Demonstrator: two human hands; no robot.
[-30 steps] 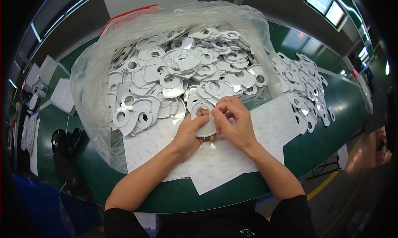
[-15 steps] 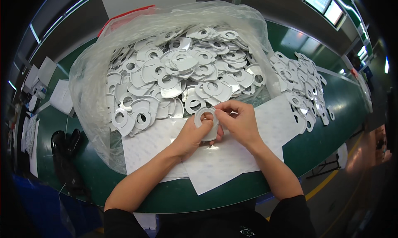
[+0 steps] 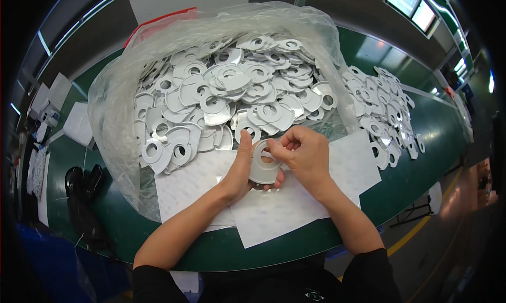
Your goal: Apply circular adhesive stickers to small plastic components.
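A grey-white plastic part (image 3: 264, 175), a ring with a wider curved flange, is held just above the white sheets. My left hand (image 3: 237, 172) cradles it from below and the left, with fingertips showing under its lower edge and the thumb raised off its face. On the ring's upper right, my right hand (image 3: 308, 156) has thumb and forefinger pinched together at the rim. Whether something thin is also between those fingers is too small to tell. Just beyond my hands lies a heap of similar parts (image 3: 215, 103) in a large clear plastic bag (image 3: 113, 100).
White paper sheets (image 3: 287, 224) lie under my hands on the green table (image 3: 226, 253). A second pile of parts (image 3: 387, 108) spreads to the right of the bag. At the left are a dark bundled item (image 3: 84, 213) and a white box (image 3: 79, 121).
My left thumb has lifted off the part and points upward. The part has turned its flange toward me. My right thumb and forefinger have shifted slightly along the rim.
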